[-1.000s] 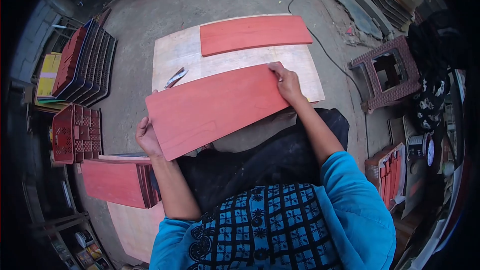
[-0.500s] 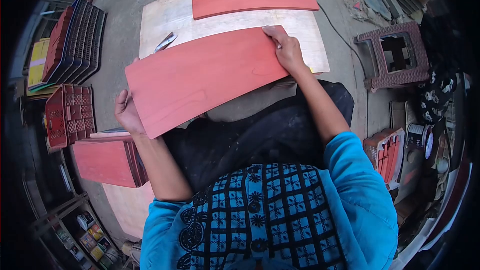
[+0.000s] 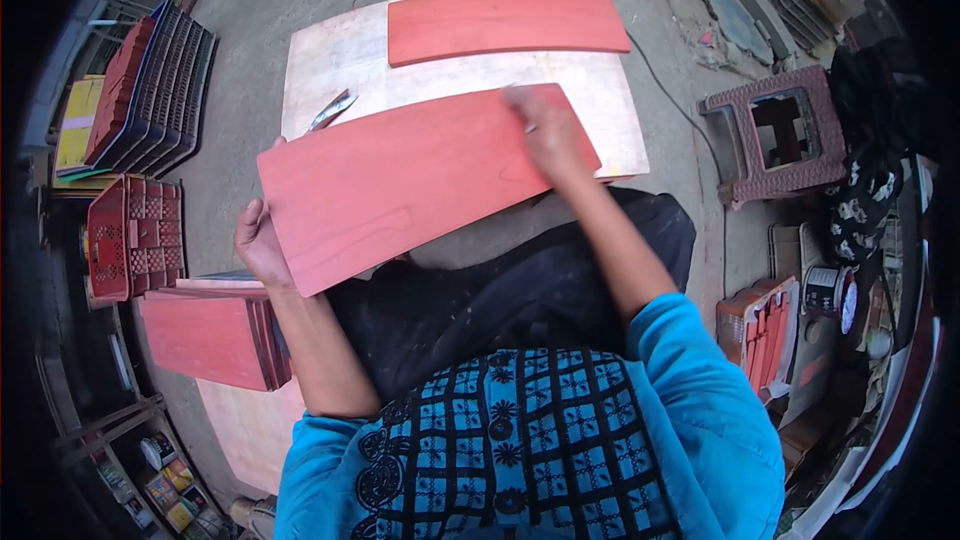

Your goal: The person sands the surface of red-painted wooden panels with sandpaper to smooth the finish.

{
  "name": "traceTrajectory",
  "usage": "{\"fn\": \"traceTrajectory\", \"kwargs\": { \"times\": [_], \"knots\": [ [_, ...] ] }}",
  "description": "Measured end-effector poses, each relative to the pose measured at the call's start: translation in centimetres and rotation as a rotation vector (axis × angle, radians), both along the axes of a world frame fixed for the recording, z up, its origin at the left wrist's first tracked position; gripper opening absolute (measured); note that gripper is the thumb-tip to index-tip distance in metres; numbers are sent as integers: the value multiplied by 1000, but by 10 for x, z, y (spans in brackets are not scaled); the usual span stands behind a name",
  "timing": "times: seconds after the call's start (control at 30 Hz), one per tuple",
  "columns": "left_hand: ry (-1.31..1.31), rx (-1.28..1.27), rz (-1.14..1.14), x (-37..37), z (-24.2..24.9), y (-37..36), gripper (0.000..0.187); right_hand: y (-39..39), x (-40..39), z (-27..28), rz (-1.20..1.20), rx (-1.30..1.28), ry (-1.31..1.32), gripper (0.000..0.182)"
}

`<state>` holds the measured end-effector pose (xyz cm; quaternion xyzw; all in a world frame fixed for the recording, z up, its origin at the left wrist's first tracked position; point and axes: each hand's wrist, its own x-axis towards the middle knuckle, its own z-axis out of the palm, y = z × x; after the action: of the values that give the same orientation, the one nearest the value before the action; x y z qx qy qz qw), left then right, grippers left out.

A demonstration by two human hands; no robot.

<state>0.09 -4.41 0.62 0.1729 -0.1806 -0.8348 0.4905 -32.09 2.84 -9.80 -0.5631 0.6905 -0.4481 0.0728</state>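
Observation:
A long red board [image 3: 410,190] lies tilted above my lap, its left end lower than its right. My left hand [image 3: 262,245] grips the left end, fingers partly hidden beneath it. Over the board's right part is my right hand [image 3: 545,135], blurred by motion, so its fingers cannot be made out clearly. Beyond it a second red board [image 3: 508,25] rests on a pale wooden panel [image 3: 345,60]. A shiny metal tool [image 3: 332,110] sits at that panel's left side.
Stacked red boards [image 3: 205,335] stand at the left, near a red crate [image 3: 137,238] and nested dark crates [image 3: 160,90]. On the right are a brown stool [image 3: 785,135], a crate with red pieces [image 3: 757,335] and a can [image 3: 830,298]. A cable [image 3: 665,95] crosses the floor.
My right hand has come off the board's right edge and moved left over its surface. The board sits slightly lower in view, still held by my left hand. The camera view has shifted.

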Motion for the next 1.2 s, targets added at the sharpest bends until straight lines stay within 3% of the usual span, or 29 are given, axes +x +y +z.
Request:
{"fn": "traceTrajectory", "kwargs": {
  "times": [0.03, 0.13, 0.27, 0.33, 0.37, 0.47, 0.57, 0.67, 0.8, 0.9, 0.97, 1.03, 1.1, 1.2],
  "knots": [
    [8, 10, -13, 0, 0, 2, 77, 0, 16, 8, 85, -68, 124, 40],
    [35, 16, -24, -3, 5, 5, 77, 1, 7, 11, 123, -74, 62, 41],
    [58, 8, 20, -2, 2, 4, 77, -1, -55, -19, -173, 204, 13, 38],
    [21, -18, 47, -6, 4, 6, 77, -4, -26, -3, -126, 175, -91, 37],
    [28, -23, 34, -6, 5, 5, 78, -10, -6, -6, -28, 62, 61, 39],
    [53, -1, 17, -4, 3, 5, 78, -8, 33, 26, 129, -51, 80, 43],
    [63, 35, 33, 0, 2, 3, 79, 6, -4, 14, -70, 121, 4, 46],
    [34, 23, 47, -3, 1, 5, 80, 5, -11, 29, -290, 560, -51, 42],
    [24, -22, 29, -7, 3, 6, 79, -24, 82, 29, 131, -20, 16, 37],
    [19, -41, 27, -9, 4, 8, 78, -22, 116, 70, 285, -64, 84, 38],
    [-24, -41, 34, -8, 5, 9, 78, -19, 82, 38, 158, -13, 61, 40],
    [-92, -17, 60, -9, 8, 12, 77, -2, 43, 43, -75, 344, -78, 44],
    [-93, -38, 62, -7, 2, 12, 77, 6, 16, 33, -231, 304, 72, 44],
    [-90, -54, 86, -10, 0, 11, 77, -9, 54, 36, -115, 288, 59, 39]
  ]
}}
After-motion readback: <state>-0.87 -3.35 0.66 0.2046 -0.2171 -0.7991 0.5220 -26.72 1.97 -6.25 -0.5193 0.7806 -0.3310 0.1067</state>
